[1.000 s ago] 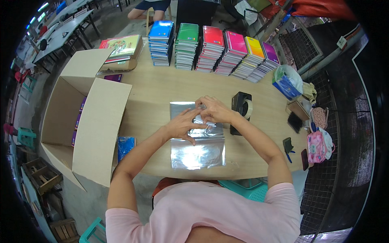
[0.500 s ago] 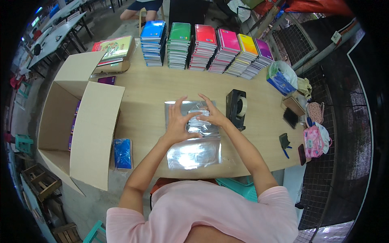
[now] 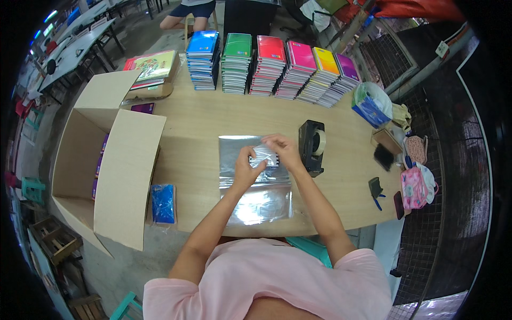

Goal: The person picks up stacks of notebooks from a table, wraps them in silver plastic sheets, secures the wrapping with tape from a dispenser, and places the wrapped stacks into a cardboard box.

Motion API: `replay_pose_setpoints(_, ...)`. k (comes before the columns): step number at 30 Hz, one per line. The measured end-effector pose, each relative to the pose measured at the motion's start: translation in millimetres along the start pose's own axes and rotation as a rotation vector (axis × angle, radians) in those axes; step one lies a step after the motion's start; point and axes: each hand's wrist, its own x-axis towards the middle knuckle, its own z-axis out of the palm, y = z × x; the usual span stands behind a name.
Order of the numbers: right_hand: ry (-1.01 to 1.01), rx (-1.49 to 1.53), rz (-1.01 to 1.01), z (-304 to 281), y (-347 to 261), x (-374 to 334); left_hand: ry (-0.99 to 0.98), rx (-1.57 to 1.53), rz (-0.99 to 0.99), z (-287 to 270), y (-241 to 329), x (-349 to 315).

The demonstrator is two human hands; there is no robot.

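A small whitish bundle (image 3: 265, 157) with dark binding marks along its side, seemingly notebooks, stands between my hands in clear plastic film. Beneath it shiny clear plastic sheets (image 3: 256, 205) lie flat on the table. My left hand (image 3: 246, 168) closes on the near left side of the bundle, thumb and fingers bent around it. At the bundle's far right, my right hand (image 3: 284, 151) has its fingers drawn together on the film at the top. A black tape dispenser (image 3: 309, 148) with a roll of clear tape stands just right of my right hand.
Coloured notebook stacks (image 3: 237, 64) line the table's far side. An open cardboard box (image 3: 128, 181) with purple items stands left, beside a blue plastic-wrapped pack (image 3: 163, 204). At right are a blue bag (image 3: 372, 109), a brush (image 3: 383, 156), a dark-and-blue tool (image 3: 375, 189) and a pink pouch (image 3: 413, 186).
My spread hands have drawn in around the bundle. The right hand's fingers have come together over its top, and the left hand's fingers have curled against its side.
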Motion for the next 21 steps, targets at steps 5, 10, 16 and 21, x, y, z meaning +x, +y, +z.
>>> replay_pose_setpoints(5,0.177,-0.286,-0.260,-3.5,-28.5,2.1,-0.036,-0.272,-0.310,1.9,4.6,9.8)
replay_pose_setpoints(10,0.070,-0.338,-0.215,21.4,-21.6,-26.2,0.033,-0.420,-0.267,9.5,-7.8,5.9)
replay_pose_setpoints(16,0.235,-0.404,-0.309,35.3,3.2,-60.9,0.071,-0.190,-0.174,8.4,1.9,-1.5)
replay_pose_setpoints(21,0.245,-0.452,-0.304,43.4,-8.2,-77.3,0.072,-0.110,-0.176,7.0,4.2,0.1)
